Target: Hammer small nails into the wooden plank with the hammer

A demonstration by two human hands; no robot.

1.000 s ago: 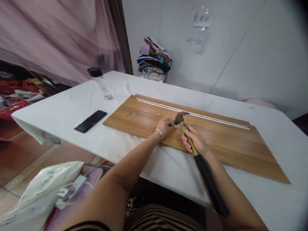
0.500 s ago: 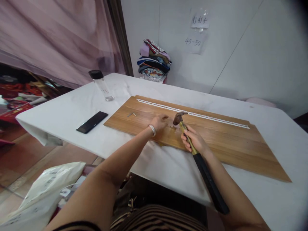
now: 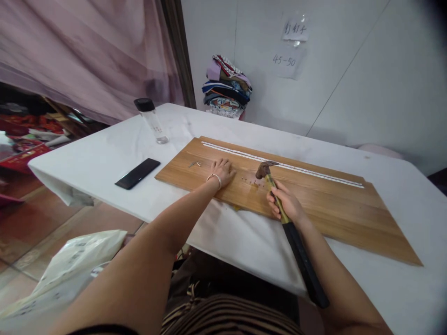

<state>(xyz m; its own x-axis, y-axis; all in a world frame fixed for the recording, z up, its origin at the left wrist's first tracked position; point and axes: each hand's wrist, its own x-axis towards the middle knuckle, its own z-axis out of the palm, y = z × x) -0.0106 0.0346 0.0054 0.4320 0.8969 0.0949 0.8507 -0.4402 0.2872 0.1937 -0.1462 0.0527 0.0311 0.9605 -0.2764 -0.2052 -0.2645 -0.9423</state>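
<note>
A long wooden board (image 3: 324, 204) lies on the white table (image 3: 104, 153). My right hand (image 3: 285, 204) is closed round the brass neck of a hammer (image 3: 279, 209), whose head hovers just over a cluster of small nail heads (image 3: 252, 182) in the board. My left hand (image 3: 222, 169) lies flat on the board with fingers spread, to the left of those nails, a bracelet on its wrist. Two loose nails (image 3: 194, 164) rest on the board a little left of that hand.
A black phone (image 3: 138, 173) lies on the table left of the board. A clear bottle with a black cap (image 3: 152, 120) stands behind it. A white strip (image 3: 282, 165) runs along the board's far edge. Folded clothes (image 3: 226, 88) are stacked by the wall.
My left hand let go of its pinch beside the hammer head, slid left along the board and flattened out. The hammer stayed almost where it was.
</note>
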